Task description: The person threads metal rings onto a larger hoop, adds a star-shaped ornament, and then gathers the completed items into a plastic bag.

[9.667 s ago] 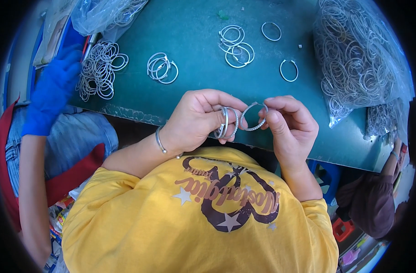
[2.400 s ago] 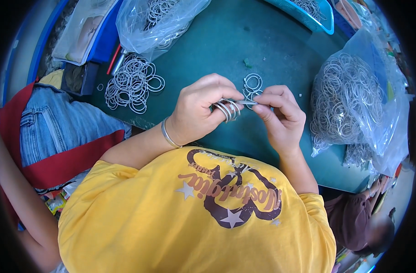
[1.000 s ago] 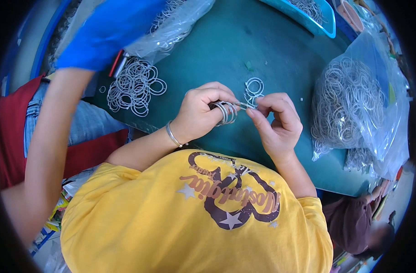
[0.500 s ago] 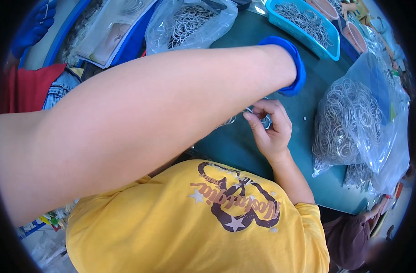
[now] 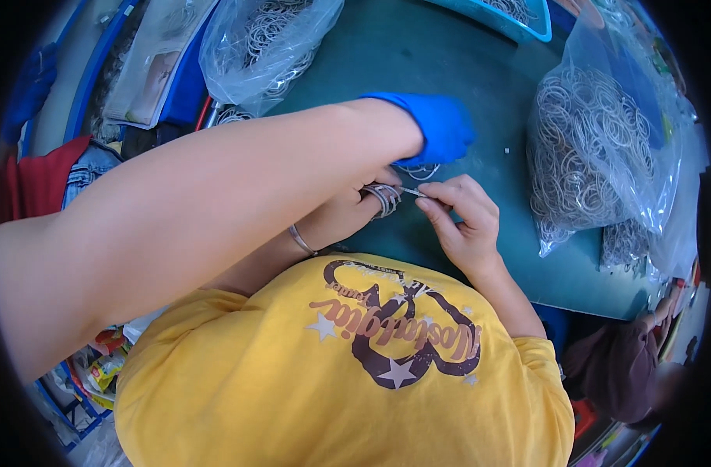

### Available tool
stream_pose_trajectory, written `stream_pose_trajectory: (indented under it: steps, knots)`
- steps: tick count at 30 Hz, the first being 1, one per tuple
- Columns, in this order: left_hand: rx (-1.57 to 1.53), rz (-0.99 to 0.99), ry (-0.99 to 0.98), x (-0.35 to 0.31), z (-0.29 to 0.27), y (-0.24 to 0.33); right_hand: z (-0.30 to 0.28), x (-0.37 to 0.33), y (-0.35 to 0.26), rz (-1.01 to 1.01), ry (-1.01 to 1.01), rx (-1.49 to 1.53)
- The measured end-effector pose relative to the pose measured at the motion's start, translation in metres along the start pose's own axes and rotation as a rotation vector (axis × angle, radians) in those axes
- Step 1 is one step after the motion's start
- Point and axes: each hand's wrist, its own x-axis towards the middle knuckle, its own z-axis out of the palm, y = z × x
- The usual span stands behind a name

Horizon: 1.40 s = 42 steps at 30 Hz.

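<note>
Pinching one edge-on ring [image 5: 412, 191] with thumb and fingers of the right hand [image 5: 468, 218], clasping several more rings [image 5: 386, 199] in the left hand [image 5: 344, 218]. Held over the green table [image 5: 480, 78], near a co-worker's blue glove [image 5: 441, 128].

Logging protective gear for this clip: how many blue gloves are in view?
2: one blue glove on the bare arm crossing the view, another blue glove near the left edge. Others may be hidden.
</note>
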Motion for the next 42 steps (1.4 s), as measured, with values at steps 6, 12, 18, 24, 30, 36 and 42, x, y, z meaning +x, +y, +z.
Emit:
stream_pose_trajectory:
  steps: [6,12,18,24,30,36,42]
  knots:
    - [-0.157,0.152,-0.008,0.005,0.005,0.003,-0.008,-0.014,0.007,0.134,0.031,0.253]
    - [-0.116,0.238,0.035,0.007,0.002,0.009,-0.007,-0.018,0.002,0.414,0.02,0.624]
    - [-0.04,0.285,0.069,0.01,-0.006,0.014,-0.009,-0.015,0.003,0.368,-0.022,0.532]
    - [-0.443,-0.027,0.048,0.008,-0.005,0.011,-0.015,-0.001,-0.006,-0.117,-0.056,0.025]
    - [-0.516,-0.215,-0.018,0.01,-0.01,0.014,-0.014,0.007,-0.016,-0.197,-0.036,-0.08]
    - [-0.796,-0.398,-0.02,0.01,-0.009,0.014,-0.011,0.012,-0.019,-0.243,-0.001,0.018]
    - [-0.822,-0.379,-0.037,0.009,-0.008,0.009,-0.009,0.013,-0.02,-0.239,0.033,0.086]
